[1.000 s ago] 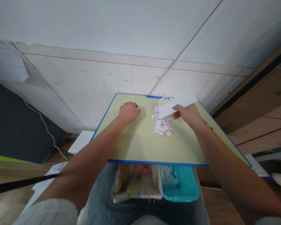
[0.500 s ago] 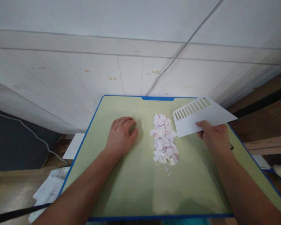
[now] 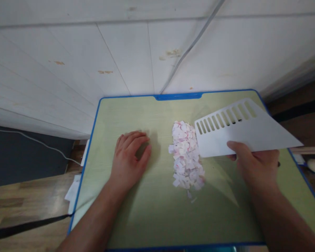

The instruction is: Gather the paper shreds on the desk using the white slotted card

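Observation:
Small white and pinkish paper scraps (image 3: pixel 187 154) lie in a long upright patch on the pale green tabletop (image 3: pixel 152 213). My right hand (image 3: pixel 254 164) grips a flat white scraper (image 3: pixel 220 143) with a row of slots, thumb on top and fingers beneath. The scraper is tilted over the table, and its left edge borders the right side of the scraps. To the left of the patch, my left hand (image 3: pixel 130 155) lies palm down on the tabletop, thumb apart from its slightly bent fingers, holding nothing.
A blue rim (image 3: pixel 178 97) edges the table, which stands against a white panelled wall (image 3: pixel 120 52). A grey cable (image 3: pixel 191 47) runs down the wall to the table's back edge. Black straps (image 3: pixel 28 224) show at both sides. A dark grey panel (image 3: pixel 26 157) stands at left.
The view has tilted down and come closer to the table. My right hand and the scraper appear farther right and larger. My left hand stays resting beside the scraps, which look unmoved.

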The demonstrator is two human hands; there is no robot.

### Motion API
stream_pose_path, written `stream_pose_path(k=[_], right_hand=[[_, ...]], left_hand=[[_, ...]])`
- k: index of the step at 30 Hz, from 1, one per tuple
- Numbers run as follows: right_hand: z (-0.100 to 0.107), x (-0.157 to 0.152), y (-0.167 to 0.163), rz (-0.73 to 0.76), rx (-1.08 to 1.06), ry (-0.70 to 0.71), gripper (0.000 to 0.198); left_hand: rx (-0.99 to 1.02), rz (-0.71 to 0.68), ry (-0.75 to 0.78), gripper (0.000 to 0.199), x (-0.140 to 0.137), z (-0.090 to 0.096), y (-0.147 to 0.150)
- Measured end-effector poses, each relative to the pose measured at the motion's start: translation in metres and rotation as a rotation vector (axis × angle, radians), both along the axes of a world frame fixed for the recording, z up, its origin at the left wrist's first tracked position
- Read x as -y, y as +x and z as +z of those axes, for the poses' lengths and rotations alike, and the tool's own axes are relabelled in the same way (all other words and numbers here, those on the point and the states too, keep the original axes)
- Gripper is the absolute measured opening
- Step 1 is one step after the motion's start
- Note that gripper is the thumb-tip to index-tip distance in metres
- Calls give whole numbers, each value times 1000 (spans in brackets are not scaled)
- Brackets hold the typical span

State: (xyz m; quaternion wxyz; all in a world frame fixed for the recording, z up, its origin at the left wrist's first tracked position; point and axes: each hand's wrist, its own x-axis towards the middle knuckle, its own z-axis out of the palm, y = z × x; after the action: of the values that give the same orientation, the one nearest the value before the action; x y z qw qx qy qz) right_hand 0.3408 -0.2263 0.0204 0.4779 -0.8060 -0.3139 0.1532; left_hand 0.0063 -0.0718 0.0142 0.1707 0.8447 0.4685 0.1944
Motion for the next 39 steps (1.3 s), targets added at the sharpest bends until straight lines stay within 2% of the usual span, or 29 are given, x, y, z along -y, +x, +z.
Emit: stream_pose_path(k=[3,8,12,17,21,25,29,32,39], right_hand=[[-1,-1,-1,-63,14,41,21],[-1,-10,-3,-2,52,76,19],[0,-20,3,55,110,71,28],[13,-33,15,150,159,15,24],[25,-41,18,100,166,-7,29],[27,-44,13,102,82,8,25],[25,-31,5,155,23,78,17],[24,-12,-7,149,16,154,18],[3,19,-69,290,-31,274,35]], left_hand=[[5,0,1,31,2,-1,1],[65,-39,26,26,-1,-8,4],[95,-63,110,25,-11,-15,9],[12,-69,166,28,-25,-20,17],[-61,-22,180,31,-29,-16,27],[-144,2,181,36,-24,-8,36],[-168,-9,203,38,-21,-5,39],[-166,-7,206,37,-21,-6,41],[-154,-17,198,36,-22,-7,44]])
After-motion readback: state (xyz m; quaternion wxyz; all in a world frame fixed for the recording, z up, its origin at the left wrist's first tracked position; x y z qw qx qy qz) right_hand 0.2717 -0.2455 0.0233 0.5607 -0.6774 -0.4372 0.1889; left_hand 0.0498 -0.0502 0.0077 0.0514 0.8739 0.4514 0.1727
